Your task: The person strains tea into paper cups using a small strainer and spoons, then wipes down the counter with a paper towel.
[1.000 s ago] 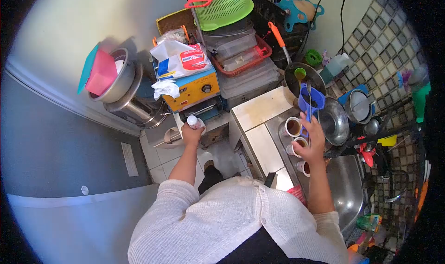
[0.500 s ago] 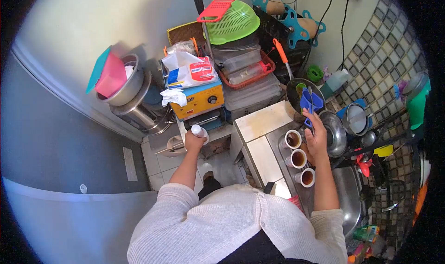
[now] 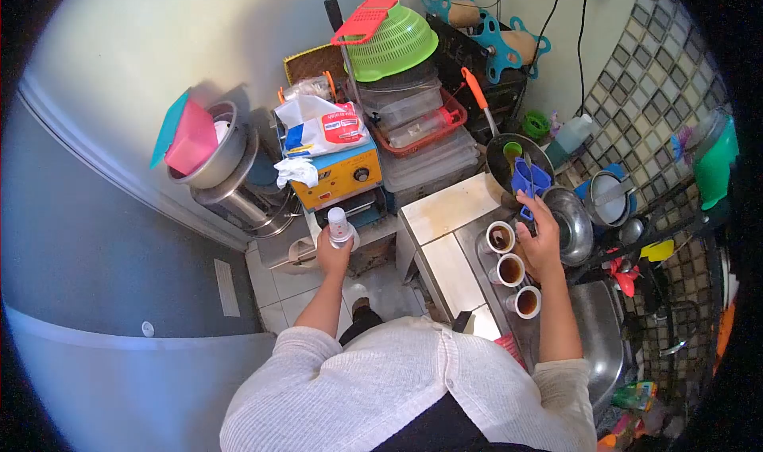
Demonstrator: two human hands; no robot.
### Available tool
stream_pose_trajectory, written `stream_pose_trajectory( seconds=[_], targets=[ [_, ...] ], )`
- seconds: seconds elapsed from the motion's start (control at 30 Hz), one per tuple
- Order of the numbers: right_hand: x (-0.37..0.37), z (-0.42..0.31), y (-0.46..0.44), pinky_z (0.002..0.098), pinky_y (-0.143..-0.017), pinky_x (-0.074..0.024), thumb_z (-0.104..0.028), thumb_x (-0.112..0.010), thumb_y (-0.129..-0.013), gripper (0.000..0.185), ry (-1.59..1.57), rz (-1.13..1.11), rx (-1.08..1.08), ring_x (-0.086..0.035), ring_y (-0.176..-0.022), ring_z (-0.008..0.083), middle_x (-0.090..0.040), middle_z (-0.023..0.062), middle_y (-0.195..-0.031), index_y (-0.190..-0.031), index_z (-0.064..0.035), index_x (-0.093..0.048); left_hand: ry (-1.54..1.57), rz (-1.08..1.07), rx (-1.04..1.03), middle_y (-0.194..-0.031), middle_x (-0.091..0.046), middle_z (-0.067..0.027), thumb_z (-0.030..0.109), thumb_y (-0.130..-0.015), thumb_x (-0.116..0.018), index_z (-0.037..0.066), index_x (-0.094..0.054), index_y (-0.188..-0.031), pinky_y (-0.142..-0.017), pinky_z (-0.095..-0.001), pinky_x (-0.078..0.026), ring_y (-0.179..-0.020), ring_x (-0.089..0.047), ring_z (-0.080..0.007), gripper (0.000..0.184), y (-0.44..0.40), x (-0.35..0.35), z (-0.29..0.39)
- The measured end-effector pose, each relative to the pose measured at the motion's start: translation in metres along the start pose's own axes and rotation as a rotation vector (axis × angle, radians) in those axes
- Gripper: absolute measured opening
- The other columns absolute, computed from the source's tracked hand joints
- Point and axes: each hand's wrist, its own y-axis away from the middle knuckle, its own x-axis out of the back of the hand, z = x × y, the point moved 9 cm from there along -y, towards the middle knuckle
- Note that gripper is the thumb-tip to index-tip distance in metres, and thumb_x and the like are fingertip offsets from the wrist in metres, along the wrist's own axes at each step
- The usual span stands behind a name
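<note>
- White plastic container: gripped by the left hand, upper end projecting beyond its fingers.
- Blue jug: handle at the fingers of the right hand; grip indeterminable.

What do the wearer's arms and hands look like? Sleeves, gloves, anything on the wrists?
Left sleeve and right sleeve: off-white, ribbed-looking knit, ending around the elbows. Below them, left forearm and right forearm are bare. Left hand and right hand wear no gloves. No watch or bracelet visible; rings too small to tell.
</note>
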Motion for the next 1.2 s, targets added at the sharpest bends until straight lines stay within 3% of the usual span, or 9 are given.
stream_pose_trajectory(
  seconds=[0.33,0.63,0.7,0.77,0.83,0.9,0.97,1.1,1.2],
  targets=[
    [0.006,-0.009,0.0,0.04,-0.097,-0.0378,-0.032,-0.06,-0.081,0.043,0.014,0.02,0.017,-0.052,-0.113,0.0354,-0.059,0.0171,-0.117,-0.112,-0.0023,-0.056,0.178,0.141,-0.049,-0.121,-0.054,-0.0148,0.017,-0.063,-0.078,0.002,-0.05,-0.119,-0.099,-0.0371,-0.038,-0.115,-0.05,-0.0306,0.065,0.005,0.001,-0.001],
    [0.027,-0.025,0.005,0.0386,-0.09,-0.0441,0.001,-0.06,-0.073,0.03,0.031,0.164,0.07,-0.057,-0.104,0.0351,-0.063,0.0165,-0.109,-0.103,-0.0011,-0.059,0.294,0.209,-0.204,-0.12,-0.049,-0.0176,0.018,-0.063,-0.08,0.0,-0.045,-0.122,-0.096,-0.0399,-0.039,-0.11,-0.05,-0.0332,0.071,0.007,0.028,0.055],
    [0.032,-0.03,0.008,0.0384,-0.087,-0.0457,0.004,-0.057,-0.072,0.031,0.077,0.205,0.114,-0.059,-0.102,0.0349,-0.064,0.0169,-0.107,-0.102,-0.0011,-0.06,0.501,-0.12,-0.15,-0.109,-0.054,-0.0159,0.022,-0.063,-0.08,0.001,-0.049,-0.117,-0.085,-0.0375,-0.045,-0.101,-0.055,-0.0311,0.066,0.011,0.011,0.089],
    [0.034,-0.034,0.01,0.0388,-0.088,-0.0454,0.005,-0.056,-0.071,0.031,0.07,0.224,0.119,-0.059,-0.101,0.0354,-0.064,0.0163,-0.105,-0.101,-0.0016,-0.06,0.264,-0.328,-0.359,-0.106,-0.057,-0.0156,0.027,-0.065,-0.079,0.001,-0.052,-0.112,-0.081,-0.0349,-0.047,-0.096,-0.056,-0.027,0.06,0.023,-0.005,0.128],
    [0.034,-0.036,0.011,0.039,-0.088,-0.0453,0.004,-0.056,-0.072,0.03,0.058,0.227,0.096,-0.059,-0.1,0.0355,-0.065,0.0163,-0.105,-0.101,-0.0019,-0.06,0.327,-0.43,-0.472,-0.102,-0.06,-0.0142,0.03,-0.069,-0.075,0.002,-0.058,-0.106,-0.074,-0.034,-0.048,-0.088,-0.058,-0.023,0.049,0.042,-0.017,0.164],
    [0.035,-0.039,0.012,0.0391,-0.088,-0.0452,0.004,-0.055,-0.073,0.029,0.054,0.245,0.094,-0.059,-0.1,0.0356,-0.065,0.0162,-0.104,-0.101,-0.0019,-0.06,0.279,-0.691,-0.391,-0.075,-0.063,-0.0144,0.031,-0.084,-0.06,0.003,-0.065,-0.091,-0.063,-0.0361,-0.047,-0.064,-0.059,-0.0262,0.03,0.06,-0.041,0.181],
    [0.036,-0.042,0.014,0.0393,-0.088,-0.0452,0.004,-0.055,-0.073,0.028,0.056,0.264,0.09,-0.059,-0.1,0.0357,-0.065,0.0162,-0.103,-0.1,-0.002,-0.06,0.227,-0.772,-0.359,-0.064,-0.061,-0.0146,0.035,-0.088,-0.054,0.002,-0.066,-0.081,-0.058,-0.0365,-0.046,-0.057,-0.058,-0.0273,0.036,0.069,-0.063,0.185],
    [0.035,-0.047,0.02,0.0398,-0.088,-0.0449,0.002,-0.055,-0.073,0.028,0.062,0.264,0.084,-0.059,-0.099,0.0358,-0.065,0.0156,-0.103,-0.1,-0.003,-0.061,0.162,-0.819,-0.376,-0.062,-0.062,-0.0128,0.041,-0.089,-0.05,0.003,-0.066,-0.074,-0.056,-0.0367,-0.046,-0.057,-0.06,-0.0278,0.044,0.062,-0.086,0.21],
    [0.029,-0.049,0.024,0.0408,-0.09,-0.0434,0.001,-0.056,-0.067,0.033,0.069,0.222,0.082,-0.058,-0.102,0.0362,-0.065,0.0146,-0.104,-0.099,-0.0036,-0.062,0.179,-0.956,-0.162,-0.061,-0.063,-0.0107,0.049,-0.087,-0.049,0.003,-0.067,-0.071,-0.057,-0.0348,-0.048,-0.054,-0.062,-0.0214,0.052,0.051,-0.112,0.213]
  ],
)
